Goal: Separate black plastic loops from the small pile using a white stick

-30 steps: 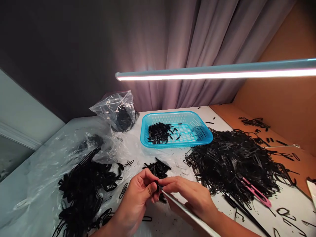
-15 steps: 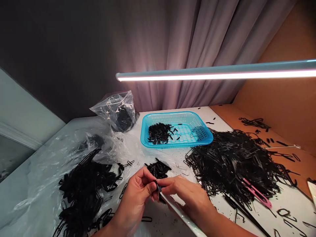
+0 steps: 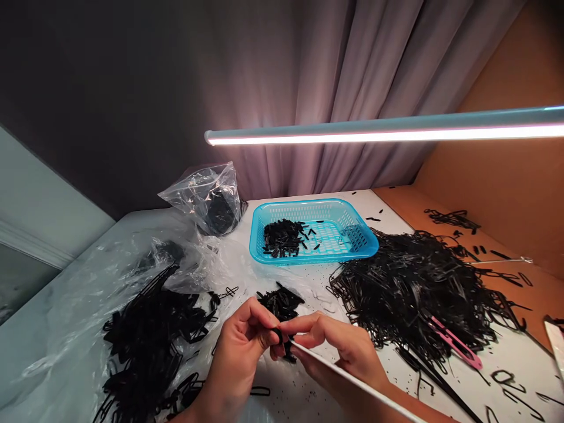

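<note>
My left hand (image 3: 238, 343) is closed, with thumb and index finger pinching a small black rubbery-looking piece (image 3: 278, 335). Against it, my right hand (image 3: 337, 346) has its fingertips touching the same spot and grips a long thin white stick (image 3: 352, 379) that slants down to the right. The stick's tip is partly hidden between the fingers. Just beyond the hands lies a little heap of small black pieces (image 3: 281, 299). A blue plastic basket (image 3: 258, 254) farther back holds more short black pieces.
At right spreads a big tangled pile of black loops (image 3: 423, 282), with a pink-handled tool (image 3: 456, 342) on it. On the left sit a black pile (image 3: 145, 335) and clear plastic sheeting (image 3: 61, 346). A clear bag (image 3: 211, 200) stands behind. A lit tube lamp (image 3: 374, 136) crosses above.
The white stick has swung to a flatter slant, its lower end now farther right. My right fingers have shifted slightly at the black piece; my left hand stays nearly in place.
</note>
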A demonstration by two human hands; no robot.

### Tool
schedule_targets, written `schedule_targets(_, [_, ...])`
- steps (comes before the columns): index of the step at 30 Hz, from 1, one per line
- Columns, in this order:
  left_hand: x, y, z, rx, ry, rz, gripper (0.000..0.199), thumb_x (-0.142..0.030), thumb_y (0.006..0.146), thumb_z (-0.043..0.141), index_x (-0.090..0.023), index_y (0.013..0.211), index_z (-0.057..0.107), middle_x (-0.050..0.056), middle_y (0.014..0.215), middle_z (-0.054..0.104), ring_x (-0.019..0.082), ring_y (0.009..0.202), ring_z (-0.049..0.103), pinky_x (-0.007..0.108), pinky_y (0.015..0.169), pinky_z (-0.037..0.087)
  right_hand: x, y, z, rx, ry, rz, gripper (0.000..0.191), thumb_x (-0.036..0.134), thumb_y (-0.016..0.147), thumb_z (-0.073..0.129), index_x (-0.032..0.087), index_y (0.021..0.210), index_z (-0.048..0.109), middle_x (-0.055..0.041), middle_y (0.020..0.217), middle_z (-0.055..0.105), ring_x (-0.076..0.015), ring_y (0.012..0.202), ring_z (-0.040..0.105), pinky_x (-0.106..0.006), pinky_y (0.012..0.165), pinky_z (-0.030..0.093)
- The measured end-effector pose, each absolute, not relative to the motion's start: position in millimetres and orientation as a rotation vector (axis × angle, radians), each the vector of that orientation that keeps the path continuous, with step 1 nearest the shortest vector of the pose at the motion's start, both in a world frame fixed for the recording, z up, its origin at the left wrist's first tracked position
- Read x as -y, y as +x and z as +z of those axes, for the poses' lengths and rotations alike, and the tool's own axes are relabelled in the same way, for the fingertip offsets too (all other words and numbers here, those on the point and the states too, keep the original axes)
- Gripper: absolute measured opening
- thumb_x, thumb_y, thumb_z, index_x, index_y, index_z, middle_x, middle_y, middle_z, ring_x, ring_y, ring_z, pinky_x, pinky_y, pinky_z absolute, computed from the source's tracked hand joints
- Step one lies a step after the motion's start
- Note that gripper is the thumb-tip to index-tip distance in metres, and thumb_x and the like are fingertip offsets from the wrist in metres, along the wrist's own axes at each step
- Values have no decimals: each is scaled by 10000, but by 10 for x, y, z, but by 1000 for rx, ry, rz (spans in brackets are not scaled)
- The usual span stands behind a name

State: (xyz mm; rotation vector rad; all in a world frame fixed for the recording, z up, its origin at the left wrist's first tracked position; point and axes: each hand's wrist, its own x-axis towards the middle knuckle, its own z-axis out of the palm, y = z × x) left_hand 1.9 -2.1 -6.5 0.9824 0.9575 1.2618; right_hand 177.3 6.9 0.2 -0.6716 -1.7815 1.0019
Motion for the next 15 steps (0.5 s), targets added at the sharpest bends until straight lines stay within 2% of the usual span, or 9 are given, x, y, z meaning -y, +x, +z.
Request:
schedule_targets(10, [7,30,-25,-985,1020,1300,160,-225,761,706,-176,683,574,-8,630,580,119,559,568,234,530,455,-99,1814,-48,1863,-605,903,111,115,837,620,200,881,565,-13,1059,687,-141,931,648,-270,826,485])
schedule_targets(13, [17,39,-27,-1019,1029,1308,152,-192,759,699,-173,680,571,-6,632,585,118,556,568,234,531,455,-120,1819,-36,1995,-564,733,77,119,884,568,175,936,581,-60,1067,679,-165,924,637,-306,805,488])
schedule_targets(15, [28,46,-29,-1037,1024,1291,140,-187,765,692,-174,699,569,-5,646,594,117,562,569,234,535,455,-112,1809,-3,2100,-541,571,128,70,902,505,132,985,581,-113,1062,670,-191,952,622,-333,799,486])
